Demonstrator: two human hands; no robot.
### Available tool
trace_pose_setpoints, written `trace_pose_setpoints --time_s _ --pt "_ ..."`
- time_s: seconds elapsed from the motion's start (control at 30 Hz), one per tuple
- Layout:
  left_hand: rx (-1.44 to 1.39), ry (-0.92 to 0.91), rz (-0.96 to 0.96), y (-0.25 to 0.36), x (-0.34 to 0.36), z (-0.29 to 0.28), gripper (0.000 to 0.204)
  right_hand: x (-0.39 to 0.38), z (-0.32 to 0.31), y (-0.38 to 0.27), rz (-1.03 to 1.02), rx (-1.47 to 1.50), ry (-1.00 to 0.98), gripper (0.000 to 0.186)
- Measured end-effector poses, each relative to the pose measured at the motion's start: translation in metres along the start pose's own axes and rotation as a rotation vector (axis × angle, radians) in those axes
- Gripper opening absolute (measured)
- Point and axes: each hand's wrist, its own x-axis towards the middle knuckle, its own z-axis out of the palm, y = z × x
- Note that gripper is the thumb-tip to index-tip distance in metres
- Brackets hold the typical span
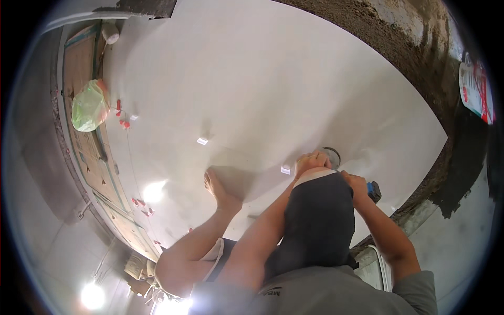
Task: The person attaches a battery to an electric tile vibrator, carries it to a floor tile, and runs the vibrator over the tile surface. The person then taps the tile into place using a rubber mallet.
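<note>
Where the power tool (333, 158) is sitting: while the knee (315, 174) is partly hiding it, it is spanning both hands.
Long axis: it is slanting from beside the left hand (312, 162) back through the right hand (356, 186).
Pointing: its round head (334, 153) is facing forward-left; its blue end (374, 192) is showing right of the right hand.
Grips: both hands are clasping it, left at the head, right behind.
White block (285, 170): it is lying just left of the left hand.
</note>
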Motion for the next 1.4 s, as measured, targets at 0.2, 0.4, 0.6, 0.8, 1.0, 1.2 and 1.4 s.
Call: trace_pose_setpoints --time_s 0.2,0.4,0.6,0.8,1.0,1.2,1.4 --pt "-0.04 -0.019 0.006 -0.016 -0.001 -0.021 0.017 0.011 0.002 -0.019 0.033 0.032 0.003 0.041" --pt "0.101 -0.078 -0.056 -0.024 0.02 -0.028 0.016 0.007 -0.018 -0.015 -0.015 0.175 -0.029 0.034" --pt "0.524 0.382 -0.583 -0.198 0.059 -0.198 0.074 0.059 -0.047 -0.048 0.085 0.125 0.102 0.038" --pt "0.509 0.506 -0.603 -0.302 0.05 -0.309 0.094 0.11 -0.058 -0.099 0.09 0.134 0.287 0.048" --pt "0.545 0.557 -0.519 -0.307 0.061 -0.314 0.095 0.116 -0.064 -0.119 0.19 0.101 0.232 0.052" --pt "0.469 0.443 -0.589 -0.306 0.055 -0.322 0.1 0.146 -0.065 -0.164 0.214 0.09 0.255 0.055" --pt "0.398 0.439 -0.55 -0.308 0.058 -0.326 0.103 0.168 -0.076 -0.197 0.27 0.092 0.241 0.057"
